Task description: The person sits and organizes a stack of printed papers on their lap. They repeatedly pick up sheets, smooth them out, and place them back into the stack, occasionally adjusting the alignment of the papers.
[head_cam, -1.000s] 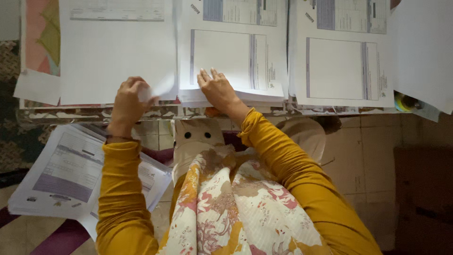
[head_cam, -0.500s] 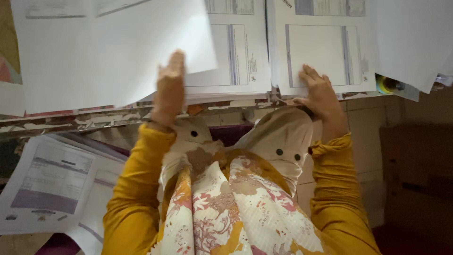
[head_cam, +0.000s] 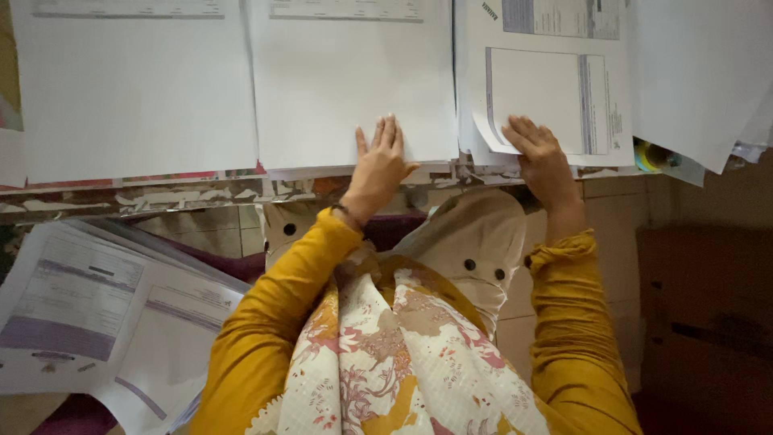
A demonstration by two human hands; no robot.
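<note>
from my remote view, centre frame: left hand [head_cam: 380,165] spread flat on the middle blank sheet [head_cam: 350,89] on the bench [head_cam: 161,193], right hand [head_cam: 543,157] fingers pressing the printed stack's [head_cam: 555,97] curled corner; i would keep both palms flat, edges squared.

One camera only, worn on the person's head, looking steeply down over the chest and lap onto the near edge of the table [head_cam: 161,197]. It sits close: the yellow sleeves fill the lower frame, and the left hand [head_cam: 378,165] and right hand [head_cam: 543,157] lie mid-frame on the paper sheets [head_cam: 346,89]. Floor papers [head_cam: 88,310] show lower left. No second view overlaps.
</note>
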